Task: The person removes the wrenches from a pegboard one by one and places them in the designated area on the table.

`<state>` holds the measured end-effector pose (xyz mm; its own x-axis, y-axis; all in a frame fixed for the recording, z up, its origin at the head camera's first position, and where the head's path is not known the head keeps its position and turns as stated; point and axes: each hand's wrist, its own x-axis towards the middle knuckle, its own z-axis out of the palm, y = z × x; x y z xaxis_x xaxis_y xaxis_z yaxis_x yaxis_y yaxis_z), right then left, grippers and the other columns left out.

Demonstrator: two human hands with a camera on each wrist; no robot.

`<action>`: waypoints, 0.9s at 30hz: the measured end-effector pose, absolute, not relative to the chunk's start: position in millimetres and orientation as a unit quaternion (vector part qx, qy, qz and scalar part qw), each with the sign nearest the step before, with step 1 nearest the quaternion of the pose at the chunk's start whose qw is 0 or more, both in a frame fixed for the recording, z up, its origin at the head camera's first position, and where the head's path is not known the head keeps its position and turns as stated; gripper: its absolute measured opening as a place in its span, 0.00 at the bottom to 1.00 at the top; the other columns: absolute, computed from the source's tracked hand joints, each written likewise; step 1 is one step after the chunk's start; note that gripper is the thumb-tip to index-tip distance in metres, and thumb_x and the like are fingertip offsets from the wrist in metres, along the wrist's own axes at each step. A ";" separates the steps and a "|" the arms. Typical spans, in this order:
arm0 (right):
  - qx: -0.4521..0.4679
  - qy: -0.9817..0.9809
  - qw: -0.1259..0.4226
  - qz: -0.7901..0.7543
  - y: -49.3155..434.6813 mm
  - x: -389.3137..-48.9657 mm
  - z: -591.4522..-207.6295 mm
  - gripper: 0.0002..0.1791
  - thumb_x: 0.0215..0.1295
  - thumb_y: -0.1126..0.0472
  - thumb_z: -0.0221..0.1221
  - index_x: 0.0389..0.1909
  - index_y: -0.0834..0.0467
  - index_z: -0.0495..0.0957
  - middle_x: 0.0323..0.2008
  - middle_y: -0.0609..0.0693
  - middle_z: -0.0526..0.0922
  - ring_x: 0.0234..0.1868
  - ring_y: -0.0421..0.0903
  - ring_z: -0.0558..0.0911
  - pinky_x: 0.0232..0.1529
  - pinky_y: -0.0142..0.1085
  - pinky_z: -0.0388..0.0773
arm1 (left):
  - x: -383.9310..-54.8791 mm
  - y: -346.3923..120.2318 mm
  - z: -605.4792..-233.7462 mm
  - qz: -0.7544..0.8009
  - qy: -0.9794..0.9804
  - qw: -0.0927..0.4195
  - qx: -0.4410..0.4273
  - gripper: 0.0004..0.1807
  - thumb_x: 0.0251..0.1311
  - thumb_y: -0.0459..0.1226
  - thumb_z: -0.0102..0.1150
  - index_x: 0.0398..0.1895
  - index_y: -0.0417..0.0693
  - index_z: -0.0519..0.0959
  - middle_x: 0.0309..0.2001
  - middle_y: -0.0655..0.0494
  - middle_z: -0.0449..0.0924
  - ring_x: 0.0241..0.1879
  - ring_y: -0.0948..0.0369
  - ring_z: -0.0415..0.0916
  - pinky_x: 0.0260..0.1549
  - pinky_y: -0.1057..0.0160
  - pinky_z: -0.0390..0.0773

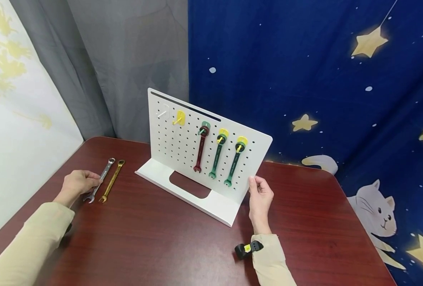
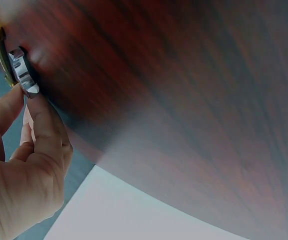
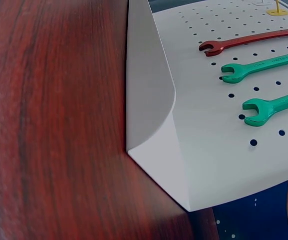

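Observation:
At the left of the table, my left hand [image 1: 78, 185] pinches the silver wrench [image 1: 104, 174] between thumb and fingers; the left wrist view shows the wrench [image 2: 23, 72] at the fingertips. A gold wrench [image 1: 113, 180] lies just to its right. My right hand [image 1: 260, 198] grips the right edge of the white pegboard [image 1: 175, 147], thumb in front. On the board hang a dark red wrench [image 1: 200, 151] and two green wrenches, one [image 1: 216, 157] in the middle and another [image 1: 233, 165] nearest my right hand. A yellow hook [image 1: 180, 118] and a white hook [image 1: 162, 113] hold nothing.
The pegboard stands on its white base [image 1: 193, 200], which has a cut-out, on the dark red wooden table [image 1: 154, 242]. Behind the table hang a grey curtain [image 1: 132, 59] and a blue curtain [image 1: 268, 59] with stars and a cat.

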<state>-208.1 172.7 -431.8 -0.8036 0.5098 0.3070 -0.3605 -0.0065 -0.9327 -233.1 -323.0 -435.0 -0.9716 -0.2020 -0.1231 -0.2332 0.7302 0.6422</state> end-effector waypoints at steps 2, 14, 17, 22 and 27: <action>-0.059 -0.632 0.308 0.709 172.9 -208.6 -432.0 0.12 0.60 0.62 0.63 0.33 0.70 0.78 0.21 0.38 0.77 0.23 0.33 0.71 0.26 0.23 0.71 | -233.0 -323.0 -434.4 0.346 0.931 0.021 -0.113 0.16 0.54 0.39 0.62 0.37 0.31 0.80 0.19 0.61 0.77 0.22 0.64 0.71 0.20 0.65 0.73; -0.067 -0.638 0.303 0.705 172.8 -207.9 -430.7 0.14 0.60 0.60 0.63 0.33 0.70 0.78 0.22 0.40 0.77 0.24 0.38 0.72 0.27 0.25 0.72 | -230.7 -321.7 -431.3 0.319 0.942 0.014 -0.103 0.15 0.54 0.39 0.62 0.35 0.33 0.81 0.19 0.60 0.80 0.22 0.63 0.72 0.25 0.65 0.70; -0.069 -0.640 0.302 0.703 172.6 -207.5 -430.5 0.14 0.60 0.60 0.63 0.33 0.70 0.78 0.22 0.40 0.77 0.25 0.37 0.72 0.27 0.24 0.72 | -229.8 -322.1 -431.5 0.320 0.941 0.018 -0.105 0.15 0.55 0.39 0.62 0.35 0.33 0.81 0.19 0.60 0.80 0.23 0.63 0.72 0.25 0.65 0.70; -0.070 -0.648 0.297 0.698 172.7 -206.6 -430.6 0.14 0.61 0.60 0.63 0.34 0.70 0.78 0.23 0.39 0.78 0.25 0.37 0.72 0.27 0.26 0.73 | -229.1 -323.3 -431.5 0.342 0.932 0.035 -0.112 0.15 0.55 0.38 0.61 0.37 0.32 0.80 0.19 0.61 0.79 0.22 0.64 0.74 0.23 0.65 0.73; -0.068 -0.647 0.299 0.698 173.7 -206.8 -430.1 0.13 0.61 0.61 0.62 0.34 0.71 0.78 0.22 0.40 0.78 0.25 0.35 0.72 0.27 0.25 0.72 | -230.2 -320.1 -428.6 0.327 0.939 -0.006 -0.104 0.15 0.55 0.39 0.61 0.38 0.33 0.80 0.24 0.52 0.82 0.32 0.51 0.76 0.30 0.56 0.75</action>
<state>-206.8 173.7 -430.1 -0.8116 0.5055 0.2930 -0.3302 0.0168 -0.9437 -230.2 -320.1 -428.6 -0.9781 -0.2000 -0.0571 -0.1923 0.7650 0.6147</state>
